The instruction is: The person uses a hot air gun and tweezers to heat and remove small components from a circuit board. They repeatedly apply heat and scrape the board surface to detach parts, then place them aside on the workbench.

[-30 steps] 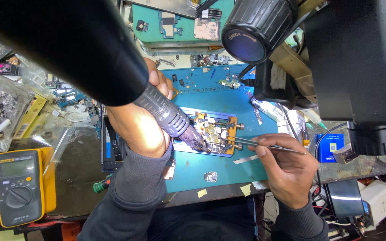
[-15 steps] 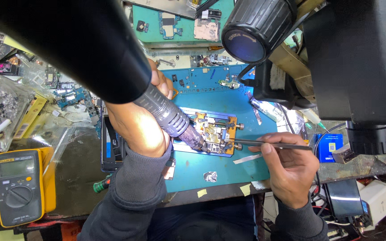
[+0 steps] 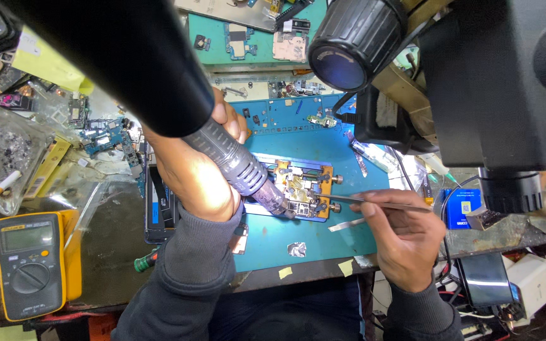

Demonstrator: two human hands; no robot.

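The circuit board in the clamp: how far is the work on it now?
Done: the circuit board sits clamped in its holder on the blue mat. In hand: the left hand aims the hot-air nozzle at it; the right hand holds tweezers there. No part lifted yet.

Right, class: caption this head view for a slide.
Left hand aims hot-air tool at clamped circuit board; right hand holds tweezers.

My left hand sits at nine o'clock of centre, fingers curled in a full fist grip, knuckles up, wrist bent, grey sleeve running down to six o'clock. My right hand lies at four o'clock, palm down, thumb and forefinger pinched together, pointing toward nine o'clock.
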